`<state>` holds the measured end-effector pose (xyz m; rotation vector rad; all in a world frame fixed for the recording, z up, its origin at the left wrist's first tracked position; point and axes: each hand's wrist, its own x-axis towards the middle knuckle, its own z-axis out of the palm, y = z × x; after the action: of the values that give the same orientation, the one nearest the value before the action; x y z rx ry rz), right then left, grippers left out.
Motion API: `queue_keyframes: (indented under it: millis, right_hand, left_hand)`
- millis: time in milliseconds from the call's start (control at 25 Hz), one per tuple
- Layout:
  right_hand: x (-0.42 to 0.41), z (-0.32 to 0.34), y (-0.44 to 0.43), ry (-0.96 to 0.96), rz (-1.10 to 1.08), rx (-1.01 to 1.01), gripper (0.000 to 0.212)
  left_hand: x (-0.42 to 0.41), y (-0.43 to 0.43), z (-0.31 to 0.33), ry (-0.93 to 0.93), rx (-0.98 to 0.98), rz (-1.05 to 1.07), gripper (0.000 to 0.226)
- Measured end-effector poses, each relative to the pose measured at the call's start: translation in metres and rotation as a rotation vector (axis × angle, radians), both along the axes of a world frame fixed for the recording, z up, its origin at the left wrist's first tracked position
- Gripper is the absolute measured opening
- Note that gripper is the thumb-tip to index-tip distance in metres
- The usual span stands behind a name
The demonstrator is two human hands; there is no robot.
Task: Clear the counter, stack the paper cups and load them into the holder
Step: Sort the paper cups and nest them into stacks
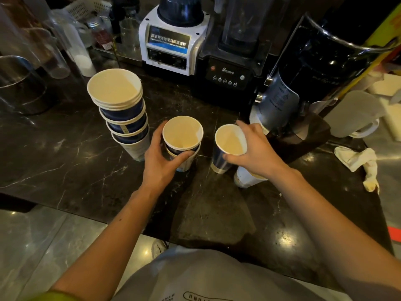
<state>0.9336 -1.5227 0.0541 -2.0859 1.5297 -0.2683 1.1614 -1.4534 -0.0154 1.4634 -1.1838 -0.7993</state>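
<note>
Landmark: tall cup stack (121, 109) on the counter (54, 153) (loosely nested).
Left grip (161, 157): curled round a short cup stack (183, 137), just right of the tall one.
Right grip (253, 148): holding a single cup (227, 142), tilted, farther right of the tall stack.

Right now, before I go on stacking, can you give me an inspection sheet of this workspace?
Surface: dark marble counter, glare spots near the front edge.
Job's things: tall leaning stack at left; short stack in the centre; single cup to its right; fallen cup lying under the right wrist; holder, nothing seen.
Clutter: crumpled cloth at right.
Grippers: left hand grips the short stack; right hand grips the single cup.
Cables: nothing seen.
Surroundings: white blender, black blender and pitcher along the back.
</note>
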Motion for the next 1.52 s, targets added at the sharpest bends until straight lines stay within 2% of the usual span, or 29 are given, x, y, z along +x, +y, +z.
queue_keyframes:
  millis: [120,280,360,520,720,1160,1320,1520]
  right_hand:
    - [0.003,-0.004,-0.006,0.053,0.036,-0.004,0.1]
    - [-0.004,0.007,-0.015,0.185,0.152,0.101,0.115]
    - [0.0,0.015,-0.012,0.16,0.196,0.078,0.116]
    - [0.038,0.039,-0.007,-0.03,0.266,-0.089,0.099]
    - [0.09,0.032,-0.007,0.09,0.376,-0.068,0.104]
    - [0.097,0.036,-0.004,0.14,0.279,-0.186,0.096]
    - [0.095,0.036,-0.002,0.12,0.281,-0.223,0.078]
    - [0.092,0.031,0.0,0.17,0.433,-0.19,0.029]
  left_hand:
    - [0.0,-0.001,0.002,-0.004,-0.003,-0.009,0.087]
    - [-0.002,-0.001,0.002,-0.004,-0.003,-0.002,0.086]
    - [-0.001,-0.001,0.001,-0.011,-0.007,0.006,0.087]
    - [0.0,-0.001,-0.001,-0.017,-0.017,-0.001,0.089]
    - [0.001,0.0,0.001,-0.011,-0.045,-0.014,0.085]
    - [0.003,-0.004,-0.001,-0.009,-0.048,-0.044,0.086]
    - [0.004,-0.004,0.002,-0.013,-0.035,-0.064,0.087]
    - [0.004,-0.005,0.002,-0.019,-0.024,-0.07,0.085]
